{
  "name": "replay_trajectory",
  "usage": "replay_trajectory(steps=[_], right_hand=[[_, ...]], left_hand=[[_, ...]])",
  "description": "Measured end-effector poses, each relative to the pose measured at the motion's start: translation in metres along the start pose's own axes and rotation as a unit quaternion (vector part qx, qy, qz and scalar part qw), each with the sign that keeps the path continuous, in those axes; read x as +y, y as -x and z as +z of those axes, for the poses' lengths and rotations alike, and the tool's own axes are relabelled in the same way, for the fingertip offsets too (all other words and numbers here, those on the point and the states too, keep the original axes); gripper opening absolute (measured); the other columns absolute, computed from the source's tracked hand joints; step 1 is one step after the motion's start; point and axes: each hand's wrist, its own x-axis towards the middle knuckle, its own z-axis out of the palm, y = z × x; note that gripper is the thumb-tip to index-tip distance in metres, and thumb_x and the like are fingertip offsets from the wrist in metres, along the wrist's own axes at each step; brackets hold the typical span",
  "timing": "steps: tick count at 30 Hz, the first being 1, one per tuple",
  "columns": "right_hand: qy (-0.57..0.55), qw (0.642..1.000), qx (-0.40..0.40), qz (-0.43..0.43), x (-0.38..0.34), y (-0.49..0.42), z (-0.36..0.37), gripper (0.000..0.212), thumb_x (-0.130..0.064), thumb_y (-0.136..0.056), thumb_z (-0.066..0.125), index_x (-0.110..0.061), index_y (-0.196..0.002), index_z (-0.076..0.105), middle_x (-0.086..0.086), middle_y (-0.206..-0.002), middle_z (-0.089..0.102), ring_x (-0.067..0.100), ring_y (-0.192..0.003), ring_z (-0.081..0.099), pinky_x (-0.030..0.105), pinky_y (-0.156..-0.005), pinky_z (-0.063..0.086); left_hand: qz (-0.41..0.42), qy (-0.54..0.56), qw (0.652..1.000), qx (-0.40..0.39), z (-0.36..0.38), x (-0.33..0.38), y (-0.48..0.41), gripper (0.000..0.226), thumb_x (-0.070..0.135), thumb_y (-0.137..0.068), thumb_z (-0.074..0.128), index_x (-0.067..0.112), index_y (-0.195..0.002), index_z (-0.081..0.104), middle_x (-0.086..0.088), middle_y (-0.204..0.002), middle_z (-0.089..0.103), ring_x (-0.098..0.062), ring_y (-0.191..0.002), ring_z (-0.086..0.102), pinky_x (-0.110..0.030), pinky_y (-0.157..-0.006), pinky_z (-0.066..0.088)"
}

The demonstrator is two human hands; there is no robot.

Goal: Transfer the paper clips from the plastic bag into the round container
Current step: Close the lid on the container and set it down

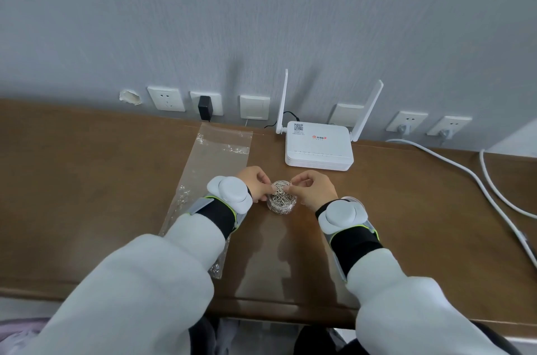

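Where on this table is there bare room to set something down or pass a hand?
Bare table lies left of the plastic bag, and right of the right hand up to the white cables. A smaller patch sits between the sleeves. Crowded: the middle, where left hand holds the round container and right hand pinches paper clips, with the router just behind.

Your brown wooden desk (87, 180) carries a white two-antenna router (318, 148) against the wall. Left of the router, a clear plastic bag (215, 163) lies flat. In front of it stands a round clear container (282, 205) of silver paper clips (281, 198). White cables (470, 177) trail to its right.
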Motion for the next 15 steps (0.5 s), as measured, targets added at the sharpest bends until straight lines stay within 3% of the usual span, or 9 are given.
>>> replay_trajectory(steps=[4,8,11,15], right_hand=[[-0.024,0.999,0.022,0.006,-0.002,0.002,-0.006,0.016,-0.024,-0.076,0.076,-0.027,-0.072,0.061,0.001,-0.084,0.063,0.017,-0.076,0.058,0.037,-0.077,0.053],[-0.040,0.999,0.037,-0.001,-0.002,0.002,-0.010,0.013,-0.020,-0.077,0.072,-0.026,-0.069,0.064,0.002,-0.079,0.064,0.017,-0.064,0.057,0.033,-0.067,0.052],[-0.010,0.999,0.030,-0.013,-0.003,0.001,-0.004,0.015,-0.028,-0.075,0.075,-0.027,-0.066,0.063,-0.004,-0.072,0.061,0.015,-0.067,0.057,0.035,-0.072,0.053],[0.030,0.999,0.024,-0.018,-0.006,0.000,0.000,0.016,-0.026,-0.074,0.073,-0.027,-0.064,0.061,-0.006,-0.075,0.064,0.015,-0.068,0.060,0.036,-0.073,0.056]], left_hand=[[-0.011,0.011,1.000,0.017,-0.005,0.001,-0.001,0.022,0.018,-0.089,0.059,0.020,-0.072,0.046,0.001,-0.070,0.057,-0.010,-0.056,0.053,-0.019,-0.049,0.040],[0.037,-0.080,0.992,0.094,-0.015,-0.005,-0.004,0.013,0.004,-0.084,0.061,0.016,-0.084,0.058,0.001,-0.078,0.054,-0.018,-0.075,0.054,-0.022,-0.064,0.042],[0.068,-0.166,0.982,0.064,-0.014,-0.009,-0.003,0.026,0.011,-0.080,0.067,0.015,-0.105,0.062,-0.001,-0.095,0.056,-0.018,-0.087,0.054,-0.022,-0.074,0.038],[0.076,-0.215,0.972,0.060,-0.007,-0.012,-0.002,0.025,0.020,-0.082,0.066,0.020,-0.106,0.062,-0.004,-0.110,0.059,-0.021,-0.100,0.058,-0.023,-0.078,0.040]])
